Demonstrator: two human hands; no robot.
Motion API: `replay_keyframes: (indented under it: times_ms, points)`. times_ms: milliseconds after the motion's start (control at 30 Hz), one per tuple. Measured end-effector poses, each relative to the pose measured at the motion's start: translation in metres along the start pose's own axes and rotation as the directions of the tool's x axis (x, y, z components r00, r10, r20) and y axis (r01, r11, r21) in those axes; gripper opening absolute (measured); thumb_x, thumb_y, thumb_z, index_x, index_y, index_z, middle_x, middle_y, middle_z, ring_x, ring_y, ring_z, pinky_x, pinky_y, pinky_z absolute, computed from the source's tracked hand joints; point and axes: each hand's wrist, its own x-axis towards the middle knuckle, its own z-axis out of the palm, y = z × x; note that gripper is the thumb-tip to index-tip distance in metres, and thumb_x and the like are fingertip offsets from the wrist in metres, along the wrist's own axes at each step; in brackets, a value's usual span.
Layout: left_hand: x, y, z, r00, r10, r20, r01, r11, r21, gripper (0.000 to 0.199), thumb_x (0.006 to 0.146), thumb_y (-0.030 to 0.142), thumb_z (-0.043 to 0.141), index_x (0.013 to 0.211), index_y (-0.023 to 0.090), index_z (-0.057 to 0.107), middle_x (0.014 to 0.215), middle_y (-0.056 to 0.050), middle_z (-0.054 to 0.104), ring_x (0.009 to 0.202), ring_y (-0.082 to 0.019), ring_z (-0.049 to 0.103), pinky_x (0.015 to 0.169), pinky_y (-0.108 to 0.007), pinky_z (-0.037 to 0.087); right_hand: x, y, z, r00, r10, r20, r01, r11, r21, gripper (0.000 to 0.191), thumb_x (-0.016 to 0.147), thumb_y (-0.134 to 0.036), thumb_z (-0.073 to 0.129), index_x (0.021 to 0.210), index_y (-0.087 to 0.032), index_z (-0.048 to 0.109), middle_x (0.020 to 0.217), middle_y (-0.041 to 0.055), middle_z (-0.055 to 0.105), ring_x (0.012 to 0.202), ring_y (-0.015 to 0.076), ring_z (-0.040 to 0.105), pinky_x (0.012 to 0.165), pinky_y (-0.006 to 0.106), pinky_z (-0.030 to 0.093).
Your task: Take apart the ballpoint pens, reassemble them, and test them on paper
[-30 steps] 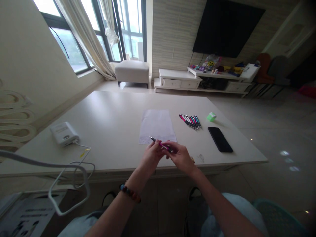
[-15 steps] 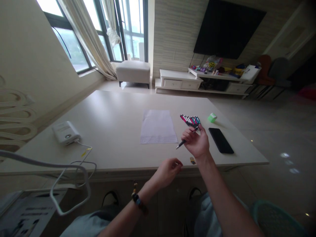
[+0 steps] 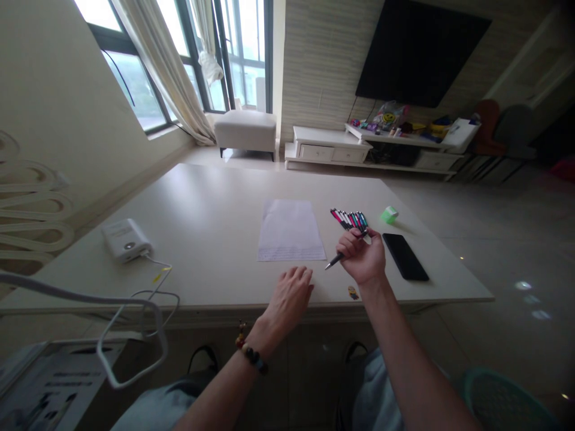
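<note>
A dark pen [image 3: 335, 261] with a silver tip is gripped in my right hand [image 3: 365, 256], raised over the table's near right part. Its point slants down and left, just beyond the paper's lower right corner. My left hand [image 3: 291, 293], palm down with fingers stretched forward, is just short of the near edge of the white sheet of paper [image 3: 290, 227]. Lines of small writing run along the sheet's near end. Beyond my right hand lies a row of several coloured pens [image 3: 348, 219], partly hidden by that hand.
Right of the pens are a black phone [image 3: 405, 256] and a small green-and-white object [image 3: 389, 215]. A small yellow sticker [image 3: 353, 292] lies near the table's front edge. On the left, a white box-shaped device [image 3: 127, 240] trails a white cable [image 3: 164, 293].
My left hand has moved forward and left toward the paper, its curled fingers now stretched out. My right hand keeps the pen in almost the same place.
</note>
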Motion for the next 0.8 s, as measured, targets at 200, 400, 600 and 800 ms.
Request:
replay_keyframes:
  times_ms: [200,400,600,800]
  points:
    - [0.001,-0.019,0.015,0.993,-0.112,0.041,0.107,0.988,0.112,0.053,0.09,0.036,0.044,0.137,0.014,0.036,0.147,-0.016,0.031,0.135,-0.034,0.025,0.105,-0.052,0.026,0.0,0.0,0.0,0.994,-0.077,-0.075,0.059,0.975,-0.212,0.022,0.083,-0.035,0.042,0.067,-0.02,0.046,0.05,-0.0078,0.025,0.039,0.0084,0.024,0.036,0.021,0.027]
    - [-0.001,-0.015,0.011,0.991,-0.112,0.077,0.102,0.987,0.127,0.053,0.09,0.038,0.043,0.137,0.013,0.037,0.145,-0.016,0.036,0.133,-0.033,0.03,0.105,-0.052,0.026,0.011,0.001,0.001,0.991,-0.094,-0.099,0.055,0.937,-0.346,0.023,0.081,-0.04,0.052,0.074,-0.018,0.055,0.049,-0.0078,0.037,0.035,0.0055,0.028,0.032,0.018,0.026]
    - [-0.003,-0.015,0.013,0.989,-0.123,0.084,0.11,0.984,0.142,0.065,0.087,0.047,0.044,0.14,0.012,0.033,0.149,-0.018,0.025,0.137,-0.036,0.019,0.106,-0.056,0.022,0.029,0.023,-0.011,0.96,-0.18,-0.215,-0.049,0.648,-0.76,0.035,0.083,-0.038,0.041,0.072,-0.014,0.062,0.05,0.0031,0.06,0.036,0.0117,0.052,0.037,0.022,0.04]
    - [-0.004,-0.018,0.018,0.992,-0.105,0.076,0.093,0.986,0.14,0.073,0.084,0.055,0.046,0.141,0.012,0.032,0.149,-0.019,0.024,0.137,-0.037,0.017,0.106,-0.057,0.02,0.042,0.044,-0.021,0.968,-0.126,-0.218,-0.147,0.42,-0.896,0.052,0.083,-0.057,0.037,0.074,-0.013,0.064,0.037,0.0032,0.055,0.027,0.0118,0.046,0.031,0.02,0.034]
